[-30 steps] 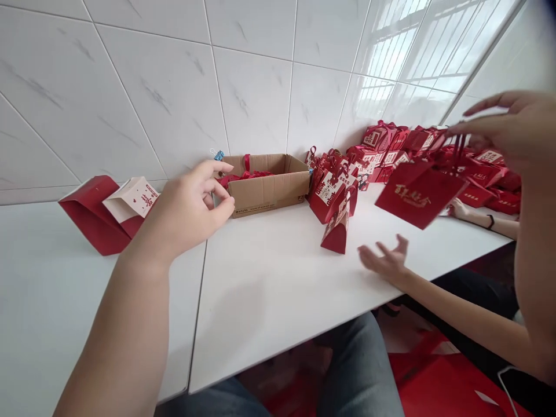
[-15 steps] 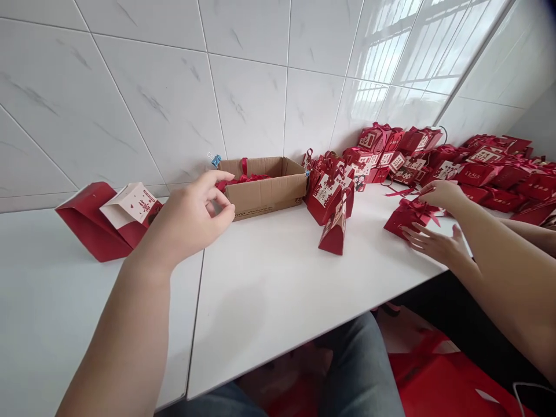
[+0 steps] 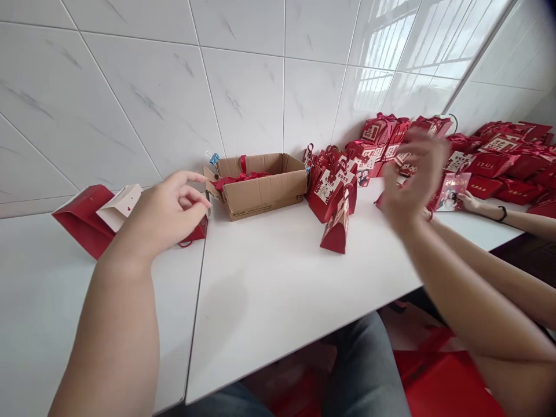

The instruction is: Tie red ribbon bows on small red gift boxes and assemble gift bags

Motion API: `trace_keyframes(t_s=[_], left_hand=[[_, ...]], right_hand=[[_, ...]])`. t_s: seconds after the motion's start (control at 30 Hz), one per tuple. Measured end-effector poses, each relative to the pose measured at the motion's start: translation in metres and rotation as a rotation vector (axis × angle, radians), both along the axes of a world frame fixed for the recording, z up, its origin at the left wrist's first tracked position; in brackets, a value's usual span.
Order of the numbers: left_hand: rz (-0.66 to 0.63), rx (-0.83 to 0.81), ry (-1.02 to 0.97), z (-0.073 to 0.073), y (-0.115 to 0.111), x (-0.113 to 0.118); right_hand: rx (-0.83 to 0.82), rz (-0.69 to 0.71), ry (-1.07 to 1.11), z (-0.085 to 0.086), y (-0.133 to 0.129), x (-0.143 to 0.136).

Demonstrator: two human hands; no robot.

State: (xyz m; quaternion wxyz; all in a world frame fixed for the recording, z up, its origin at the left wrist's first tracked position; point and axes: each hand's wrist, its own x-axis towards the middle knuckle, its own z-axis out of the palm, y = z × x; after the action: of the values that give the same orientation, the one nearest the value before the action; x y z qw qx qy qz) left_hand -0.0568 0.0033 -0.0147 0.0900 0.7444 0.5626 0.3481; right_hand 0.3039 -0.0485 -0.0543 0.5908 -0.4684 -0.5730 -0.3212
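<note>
The left hand (image 3: pixel 163 211) is held above the table (image 3: pixel 278 278) at centre left, fingers loosely curled and empty, over a flattened red gift bag (image 3: pixel 84 220). At right of centre, the right hand (image 3: pixel 410 179) is raised, blurred, fingers spread, empty, near red gift boxes (image 3: pixel 334 194) beside a cardboard box (image 3: pixel 260 188).
</note>
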Motion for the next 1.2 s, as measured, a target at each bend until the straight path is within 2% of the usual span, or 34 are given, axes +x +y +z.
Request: trace_keyframes(t_s=[0.03,0.07,0.17,0.23,0.3,0.43,0.6,0.67,0.8,0.9,1.0,1.13,1.2], left_hand=[[-0.005,-0.008,-0.016,0.0,0.001,-0.002],[-0.022,-0.013,-0.033,0.0,0.002,-0.003],[-0.065,-0.004,-0.076,0.0,0.001,-0.007],[-0.044,-0.002,-0.093,0.002,0.001,-0.011],[0.034,0.01,-0.137,0.003,0.007,-0.02],[0.218,0.04,-0.335,-0.004,0.036,-0.047],[0.372,0.042,-0.344,-0.029,0.073,-0.061],[0.441,0.109,-0.342,-0.037,0.076,-0.064],[0.597,0.301,-0.357,-0.046,0.069,-0.08],[0.704,0.264,-0.452,-0.055,0.064,-0.095],[0.689,0.221,-0.479,-0.066,0.065,-0.1],[0.71,0.317,-0.443,-0.074,0.07,-0.093],[0.551,0.212,-0.406,-0.074,0.073,-0.088]], right_hand=[[-0.008,0.056,-0.054,-0.02,0.003,-0.029],[-0.051,0.191,-0.182,-0.042,0.007,-0.057],[-0.308,0.497,-0.516,-0.107,0.018,-0.124],[-0.54,0.561,-0.541,-0.136,0.022,-0.151],[-0.719,0.549,-0.474,-0.15,0.024,-0.165],[-0.916,0.519,-0.341,-0.152,0.038,-0.169],[-0.974,0.399,-0.178,-0.151,0.07,-0.171],[-0.98,0.369,-0.123,-0.154,0.078,-0.172],[-0.946,0.375,-0.032,-0.158,0.08,-0.17],[-0.949,0.429,0.052,-0.16,0.078,-0.166],[-1.0,0.45,0.167,-0.161,0.08,-0.163],[-1.009,0.477,0.237,-0.162,0.083,-0.163],[-0.994,0.479,0.257,-0.162,0.083,-0.163]])
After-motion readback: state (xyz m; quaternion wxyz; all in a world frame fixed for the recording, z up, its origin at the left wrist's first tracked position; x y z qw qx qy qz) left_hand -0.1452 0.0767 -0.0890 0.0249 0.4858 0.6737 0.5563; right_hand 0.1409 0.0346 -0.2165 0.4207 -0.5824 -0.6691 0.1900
